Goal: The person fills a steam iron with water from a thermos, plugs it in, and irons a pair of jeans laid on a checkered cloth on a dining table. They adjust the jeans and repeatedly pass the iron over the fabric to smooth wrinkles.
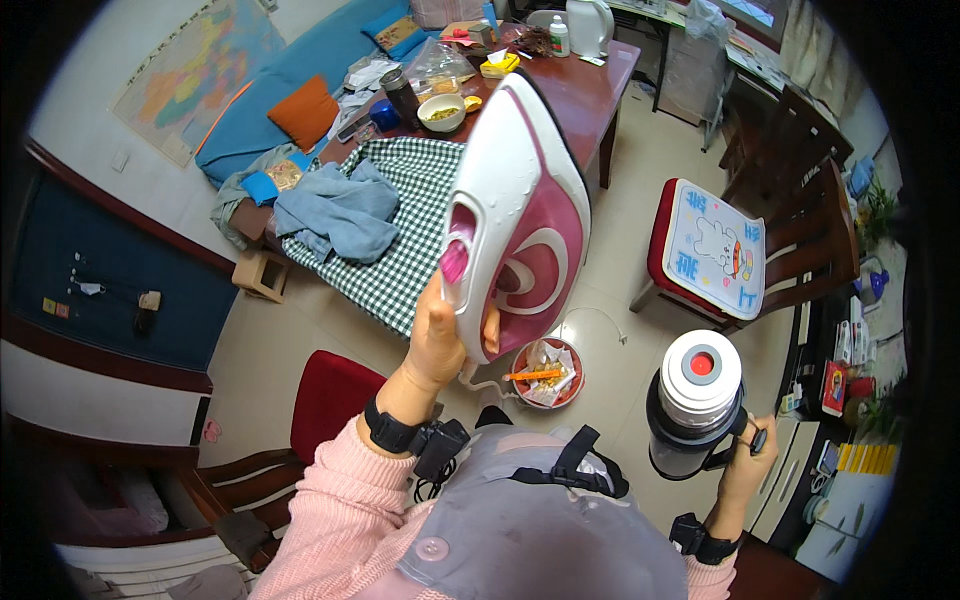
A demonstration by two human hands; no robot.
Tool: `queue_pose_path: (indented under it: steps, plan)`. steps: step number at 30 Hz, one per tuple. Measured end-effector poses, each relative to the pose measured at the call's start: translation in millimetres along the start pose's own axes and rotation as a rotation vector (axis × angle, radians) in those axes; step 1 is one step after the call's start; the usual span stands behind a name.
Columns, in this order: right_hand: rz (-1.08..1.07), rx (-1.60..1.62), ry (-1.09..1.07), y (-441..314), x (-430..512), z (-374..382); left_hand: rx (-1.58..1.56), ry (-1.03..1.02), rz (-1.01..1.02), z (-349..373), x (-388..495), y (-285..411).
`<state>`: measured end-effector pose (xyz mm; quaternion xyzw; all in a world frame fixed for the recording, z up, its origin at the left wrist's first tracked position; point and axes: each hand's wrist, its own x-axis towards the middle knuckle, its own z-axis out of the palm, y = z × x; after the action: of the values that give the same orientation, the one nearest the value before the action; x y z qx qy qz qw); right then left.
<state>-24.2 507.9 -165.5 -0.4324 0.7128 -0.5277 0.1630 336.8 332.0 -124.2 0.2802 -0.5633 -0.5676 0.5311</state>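
Observation:
My left hand (436,334) grips the handle of a pink and white steam iron (525,202), raised in front of me with its tip pointing away. Small drops dot the iron's white shell. A pale power cord hangs from its rear end. On the right, my right hand (752,450) is closed around the handle of a vacuum flask (679,450). The flask is upright, with a white stopper (701,364) that has a red button on top. Beyond the iron, a crumpled blue denim garment (341,210) lies on a green and white checked cloth (409,277) over the table's near end.
The dark red table (600,90) also bears a bowl of food (441,114), a dark tumbler (400,97) and a white kettle (590,28). A waste bin (576,390) stands near my feet. Wooden chairs with a printed cushion (716,247) and a red seat (330,401) flank me.

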Motion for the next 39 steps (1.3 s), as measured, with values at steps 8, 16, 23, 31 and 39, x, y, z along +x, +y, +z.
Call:
queue_pose_path:
  steps: [8,16,23,31,39]
  plan:
    - [-0.003,-0.024,-0.007,6,1,-4,-0.065,0.063,-0.022,6,-3,9]
    - [-0.007,-0.024,-0.024,-2,4,0,0.084,0.019,-0.15,0,-12,8]
    - [-0.021,-0.078,-0.085,-7,10,2,0.085,-0.126,-0.459,-7,-46,-28]
    - [-0.034,-0.181,-0.124,-32,23,4,0.274,-0.255,-0.763,-6,-75,-36]
    - [-0.13,-0.5,-0.3,-82,33,38,0.556,-0.378,-0.771,-12,-68,-51]
